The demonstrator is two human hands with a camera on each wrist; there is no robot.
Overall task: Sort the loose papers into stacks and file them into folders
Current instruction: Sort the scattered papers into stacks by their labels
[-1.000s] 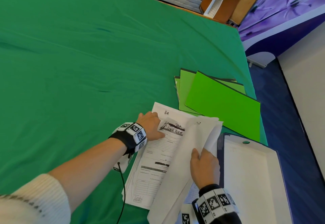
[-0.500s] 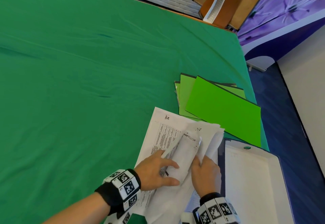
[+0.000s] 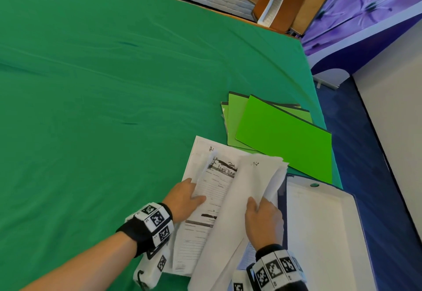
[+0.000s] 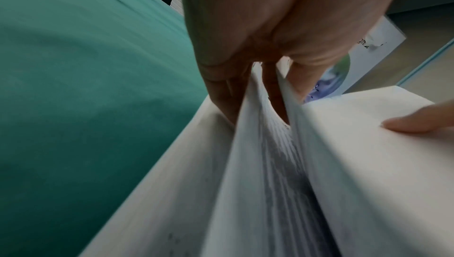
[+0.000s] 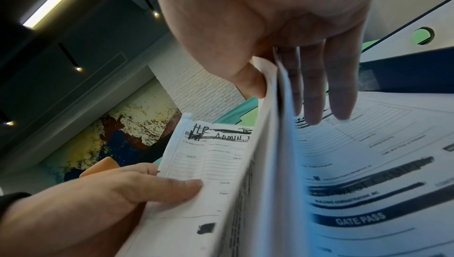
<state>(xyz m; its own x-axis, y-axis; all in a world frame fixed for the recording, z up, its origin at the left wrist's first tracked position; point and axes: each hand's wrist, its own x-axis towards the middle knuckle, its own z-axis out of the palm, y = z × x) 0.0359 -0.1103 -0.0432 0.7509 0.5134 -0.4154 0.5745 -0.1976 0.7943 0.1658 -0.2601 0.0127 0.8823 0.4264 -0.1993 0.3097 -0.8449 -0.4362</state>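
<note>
Two hands on one pile of papers [image 3: 212, 201], near the right edge of the green-covered desk [image 3: 91, 108].

Head view: left hand [image 3: 186, 198] pinches a sheet at the pile's left side, thumb on top of an "Admin" form. Right hand [image 3: 262, 220] grips a lifted wad of sheets, stood up like an open book. Green folders [image 3: 280, 135] lie fanned just beyond the pile, untouched. Open blue box file [image 3: 324, 233] sits right beside the right hand, at the desk edge.

Left wrist view: left fingers [image 4: 221, 94] are slid between sheets, one leaf pinched; blurred. Papers run straight out from under the hand.

Right wrist view: right thumb on one face of the raised wad, fingers [image 5: 341, 86] spread behind it, above a "Gate Pass" form [image 5: 368, 193] lying flat under them. Left thumb [image 5: 172, 187] presses the Admin form [image 5: 211, 150].

Risks, my read:
- Raised wad is loose; a weak grip lets leaves slide out and mix.
- Left pinch may grab two sheets, so one gets misfiled.
- Pile and box file are close to the desk edge; a nudge could send sheets to the floor.

Sorting looks early: no separate stacks yet.
</note>
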